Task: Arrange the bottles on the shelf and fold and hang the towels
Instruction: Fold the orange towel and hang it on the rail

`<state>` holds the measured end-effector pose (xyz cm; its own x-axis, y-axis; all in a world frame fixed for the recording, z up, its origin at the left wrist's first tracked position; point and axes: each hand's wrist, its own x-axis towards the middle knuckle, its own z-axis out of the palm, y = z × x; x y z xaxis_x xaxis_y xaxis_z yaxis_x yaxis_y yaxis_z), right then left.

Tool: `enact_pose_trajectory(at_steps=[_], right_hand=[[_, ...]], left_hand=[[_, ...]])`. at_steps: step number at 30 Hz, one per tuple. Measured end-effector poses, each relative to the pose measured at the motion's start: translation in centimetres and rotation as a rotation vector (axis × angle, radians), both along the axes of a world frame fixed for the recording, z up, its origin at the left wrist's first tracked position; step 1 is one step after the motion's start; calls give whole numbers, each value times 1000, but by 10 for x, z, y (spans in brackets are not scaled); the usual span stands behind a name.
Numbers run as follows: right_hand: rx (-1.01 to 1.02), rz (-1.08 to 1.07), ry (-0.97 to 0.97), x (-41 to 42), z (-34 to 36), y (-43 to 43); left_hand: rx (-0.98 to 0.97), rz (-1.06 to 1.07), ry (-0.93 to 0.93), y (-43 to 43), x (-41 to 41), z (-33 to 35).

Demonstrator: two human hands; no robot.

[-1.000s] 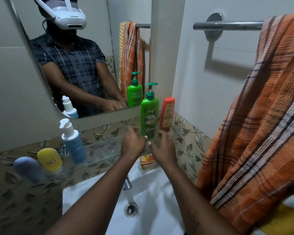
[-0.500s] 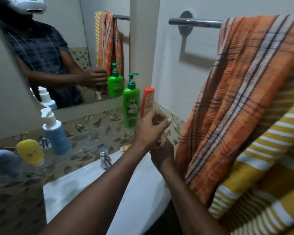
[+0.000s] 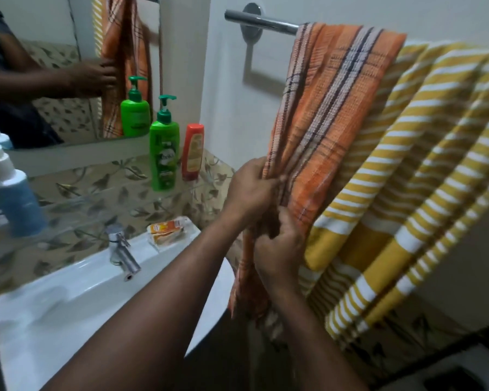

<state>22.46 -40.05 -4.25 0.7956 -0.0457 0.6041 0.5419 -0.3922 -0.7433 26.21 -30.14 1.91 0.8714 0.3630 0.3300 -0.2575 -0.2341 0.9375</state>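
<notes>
An orange checked towel (image 3: 333,108) hangs bunched over the chrome rail (image 3: 260,22). My left hand (image 3: 249,190) pinches its left edge about halfway down. Just below, my right hand (image 3: 280,249) grips the gathered lower part. Next to it on the right a yellow and white striped towel (image 3: 424,176) is draped over the same rail. On the glass shelf (image 3: 102,204) stand a green pump bottle (image 3: 164,150) and a red bottle (image 3: 193,152), upright and close together. A blue pump bottle (image 3: 12,198) stands at the shelf's left end, blurred.
A white sink (image 3: 76,303) with a chrome tap (image 3: 122,252) lies below the shelf. An orange packet (image 3: 168,231) rests on the sink's back right corner. The mirror (image 3: 68,66) above reflects the towel, the green bottle and my arm. A dark floor shows at lower right.
Both hands left the bottles on the shelf, moved right and took hold of the orange towel. My view swung right, bringing the striped towel fully into sight.
</notes>
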Motion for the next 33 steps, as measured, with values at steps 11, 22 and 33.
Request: enact_pose_trajectory(at_steps=[11, 22, 33], right_hand=[[102, 305, 242, -5, 78, -32], [81, 643, 469, -68, 8, -63], [300, 910, 799, -41, -33, -132]], left_hand=[[-90, 303, -111, -23, -79, -20], [-491, 517, 103, -73, -205, -63], [305, 354, 566, -93, -227, -58]])
